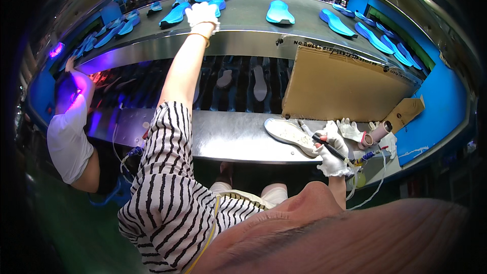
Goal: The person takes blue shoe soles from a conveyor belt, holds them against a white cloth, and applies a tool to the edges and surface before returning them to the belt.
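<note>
Your left hand (202, 16), in a white glove, is stretched to the far upper belt (253, 18), its fingers curled down onto a blue insole (176, 14) at the left of that belt; whether they have closed fully round it cannot be told from here. Your right hand (332, 153), also gloved, is closed round a dark pen-like tool (329, 147) at the near steel shelf (228, 137), just beside the pale shoe sole (290, 134) lying flat there. In my judgement the reach is best done by taking the insole at its edge with a firm pinch and lifting it clear of its neighbours, while the tool tip is kept off the sole (the cord below it looks liable to snag). Count: roughly fifteen blue insoles on the upper belt, several overlapping and hard to separate at the far left; one pale sole on the near shelf; one tool; one spare white glove (351, 130) and two small rolls (375, 134) at the right; one cardboard sheet (345, 86) leaning behind them. One co-worker (68, 137) bends at the left.
</note>
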Demonstrator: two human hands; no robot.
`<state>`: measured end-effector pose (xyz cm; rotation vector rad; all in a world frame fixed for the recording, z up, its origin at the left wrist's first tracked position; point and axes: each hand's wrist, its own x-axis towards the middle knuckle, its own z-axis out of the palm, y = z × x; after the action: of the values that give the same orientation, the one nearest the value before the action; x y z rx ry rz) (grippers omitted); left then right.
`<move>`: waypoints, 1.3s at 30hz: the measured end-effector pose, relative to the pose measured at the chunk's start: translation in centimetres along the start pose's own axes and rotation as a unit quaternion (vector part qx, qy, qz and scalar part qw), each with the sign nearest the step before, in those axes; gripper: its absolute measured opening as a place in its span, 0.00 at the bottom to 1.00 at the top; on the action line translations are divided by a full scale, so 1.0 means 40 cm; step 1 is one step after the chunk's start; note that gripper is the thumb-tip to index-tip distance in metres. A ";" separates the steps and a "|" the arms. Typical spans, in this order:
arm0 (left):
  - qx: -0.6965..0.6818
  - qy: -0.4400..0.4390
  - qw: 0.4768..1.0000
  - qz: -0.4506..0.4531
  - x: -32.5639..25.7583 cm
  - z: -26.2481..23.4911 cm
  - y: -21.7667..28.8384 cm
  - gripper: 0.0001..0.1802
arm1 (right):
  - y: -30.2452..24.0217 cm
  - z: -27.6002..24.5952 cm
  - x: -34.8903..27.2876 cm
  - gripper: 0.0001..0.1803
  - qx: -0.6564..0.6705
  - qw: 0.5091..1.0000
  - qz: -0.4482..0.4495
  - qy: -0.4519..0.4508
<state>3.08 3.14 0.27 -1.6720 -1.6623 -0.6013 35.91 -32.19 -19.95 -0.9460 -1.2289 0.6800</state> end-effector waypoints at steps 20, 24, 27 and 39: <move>-0.912 0.068 0.404 0.022 -0.345 -0.335 -0.241 0.22 | -0.020 0.148 0.011 0.09 -0.045 0.996 0.073 -0.007; -0.937 -0.273 0.212 0.048 -0.513 -0.247 -0.163 0.27 | 0.018 0.183 -0.010 0.10 -0.039 0.993 0.111 -0.027; -0.930 -0.359 0.020 -0.075 -0.729 -0.163 -0.106 0.30 | 0.002 0.239 -0.038 0.10 -0.059 0.995 0.068 -0.046; -0.859 -0.376 -0.080 -0.337 -0.964 -0.225 0.025 0.51 | -0.024 0.384 -0.071 0.08 0.063 0.987 0.135 -0.065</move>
<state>2.64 -29.14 -22.67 0.2427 0.2016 0.8416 20.29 -31.57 -19.54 -0.9823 -1.1662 1.0357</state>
